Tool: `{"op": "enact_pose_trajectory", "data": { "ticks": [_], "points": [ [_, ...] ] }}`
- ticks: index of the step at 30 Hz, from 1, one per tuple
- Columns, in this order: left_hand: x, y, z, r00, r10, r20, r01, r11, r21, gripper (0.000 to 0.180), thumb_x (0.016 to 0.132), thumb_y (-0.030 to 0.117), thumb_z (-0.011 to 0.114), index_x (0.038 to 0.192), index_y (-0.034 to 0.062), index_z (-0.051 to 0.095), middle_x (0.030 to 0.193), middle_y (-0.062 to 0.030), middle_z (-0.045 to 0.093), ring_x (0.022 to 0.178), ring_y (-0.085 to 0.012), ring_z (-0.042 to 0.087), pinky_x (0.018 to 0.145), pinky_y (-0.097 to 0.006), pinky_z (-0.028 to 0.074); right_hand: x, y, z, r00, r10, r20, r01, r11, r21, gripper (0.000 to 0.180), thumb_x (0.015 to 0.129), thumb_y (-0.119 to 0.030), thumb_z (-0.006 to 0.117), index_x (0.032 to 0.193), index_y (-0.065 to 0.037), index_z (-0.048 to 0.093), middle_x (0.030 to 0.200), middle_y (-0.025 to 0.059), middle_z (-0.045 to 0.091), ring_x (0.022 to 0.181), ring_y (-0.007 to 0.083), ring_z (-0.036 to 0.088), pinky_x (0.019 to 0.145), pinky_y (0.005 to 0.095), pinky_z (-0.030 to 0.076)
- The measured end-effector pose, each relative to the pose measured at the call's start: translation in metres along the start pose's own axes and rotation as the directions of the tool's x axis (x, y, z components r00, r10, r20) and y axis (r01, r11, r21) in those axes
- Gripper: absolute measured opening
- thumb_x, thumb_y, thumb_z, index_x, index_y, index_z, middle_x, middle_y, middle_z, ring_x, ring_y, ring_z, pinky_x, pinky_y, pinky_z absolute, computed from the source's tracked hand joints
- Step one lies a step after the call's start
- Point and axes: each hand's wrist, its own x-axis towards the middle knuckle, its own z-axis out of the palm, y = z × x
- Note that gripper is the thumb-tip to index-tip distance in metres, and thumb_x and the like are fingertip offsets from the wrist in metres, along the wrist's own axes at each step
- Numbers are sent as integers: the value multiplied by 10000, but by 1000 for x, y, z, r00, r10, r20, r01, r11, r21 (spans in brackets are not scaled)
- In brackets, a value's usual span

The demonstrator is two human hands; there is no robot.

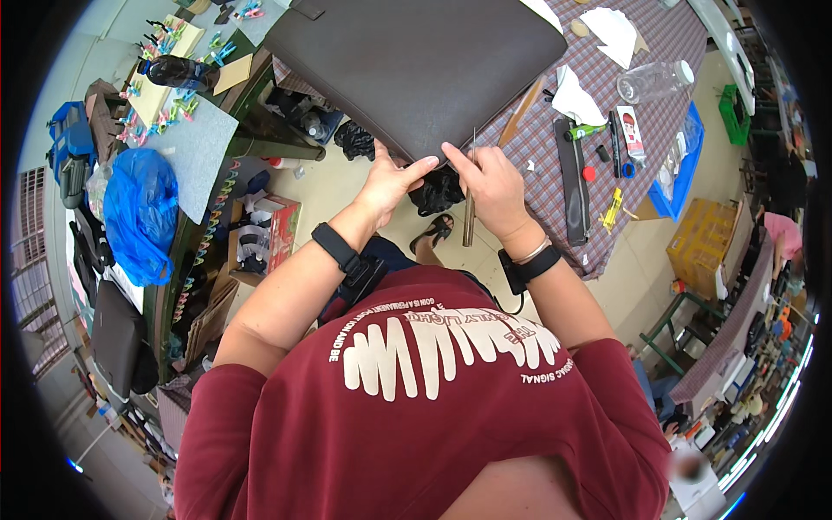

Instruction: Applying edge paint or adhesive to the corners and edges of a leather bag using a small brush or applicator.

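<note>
A large dark brown leather-like case (pixel 416 69) lies at the top of the view, its near corner jutting past the table edge. My left hand (pixel 386 184) pinches that corner, thumb on top and the other fingers partly hidden beneath. Closed around a slim metal awl-like tool (pixel 469 221), my right hand (pixel 496 186) is just right of the corner. The tool's thin point rises above the fist and its brass-coloured handle sticks out below. My right index finger is stretched toward the corner and touches its edge.
On the checked cloth table (pixel 537 195) at right are a clear bottle (pixel 650 82), a black strap (pixel 572 178), a green-capped tube and a blue tray (pixel 680 178). A side table at left bears coloured clips (pixel 186 106), a dark bottle (pixel 178 73) and a blue plastic bag (pixel 139 212).
</note>
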Motion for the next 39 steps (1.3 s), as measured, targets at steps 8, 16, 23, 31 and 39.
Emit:
{"op": "enact_pose_trajectory", "data": {
  "ticks": [8, 16, 23, 31, 39],
  "points": [
    [1, -2, -1, 1000, 19, -4, -18, 1000, 12, 925, 758, 177, 720, 1383, 119, 41, 1213, -157, 449, 1102, -225, 489, 839, -326, 472, -4, -1, 1, 996, 59, -64, -59, 998, 13, 447, 633, -32, 622, 1075, -95, 609, 739, 50, 495, 679, 209, 517, 577, 316, 449],
    [1, -1, 0, 1000, 28, 2, -28, 999, 17, 907, 766, 173, 712, 1378, 102, 47, 1193, -167, 461, 1089, -230, 498, 842, -332, 475, -8, -2, 2, 993, 73, -97, -71, 997, 25, 429, 636, -59, 614, 1065, -70, 602, 743, 46, 499, 687, 215, 513, 581, 317, 451],
    [3, -3, -2, 1000, 30, 6, -31, 999, 23, 906, 774, 175, 705, 1380, 98, 36, 1205, -163, 456, 1095, -233, 496, 853, -339, 469, -12, -1, 0, 993, 76, -95, -76, 997, 8, 468, 636, -69, 613, 1103, -93, 595, 728, 36, 482, 688, 204, 508, 577, 317, 446],
    [2, 0, -1, 1000, 10, 16, -11, 1000, 24, 920, 776, 179, 704, 1383, 117, 15, 1206, -156, 459, 1113, -235, 481, 878, -359, 449, -13, 11, 1, 983, 159, -93, -169, 978, -124, 522, 642, -22, 622, 1144, -162, 598, 704, 34, 461, 634, 192, 489, 561, 298, 440],
    [3, -1, -2, 999, -1, 37, 1, 1000, 7, 910, 773, 183, 707, 1376, 129, 27, 1219, -160, 440, 1108, -241, 479, 888, -380, 440, 2, 18, -5, 989, 146, -38, -150, 978, -145, 492, 724, -101, 530, 1195, -237, 559, 704, 18, 435, 651, 185, 481, 563, 307, 435]
  ]
}}
